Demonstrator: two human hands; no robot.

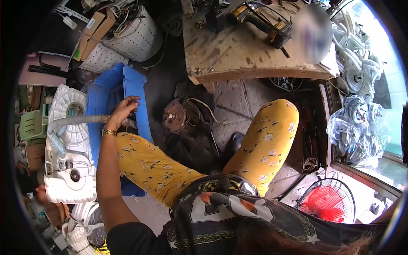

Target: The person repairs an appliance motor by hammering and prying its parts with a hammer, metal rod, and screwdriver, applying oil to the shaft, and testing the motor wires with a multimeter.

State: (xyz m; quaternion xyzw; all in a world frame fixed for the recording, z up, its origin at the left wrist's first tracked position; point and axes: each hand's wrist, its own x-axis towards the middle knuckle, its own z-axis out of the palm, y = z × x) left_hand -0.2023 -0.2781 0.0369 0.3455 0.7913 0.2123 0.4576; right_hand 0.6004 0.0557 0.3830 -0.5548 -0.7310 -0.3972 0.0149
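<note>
My left hand [124, 110], with a gold watch at its wrist, hangs over the blue crate [141, 102]. Its fingers are loosely bent, and nothing shows between them. Beneath the wrist passes a grey ribbed hose [80, 120], which runs from a white plastic machine part [70, 187] on the left. The hose's right end lies just below my left hand. My right hand is out of view; only a piece of that arm shows at the lower right edge.
A round brown motor [174, 116] lies on the floor before my knees. The wooden table [221, 57] ahead bears a yellow-black drill [259, 23]. A red fan [325, 202] stands at lower right. Bagged parts [359, 127] are at right, white baskets [138, 38] at upper left.
</note>
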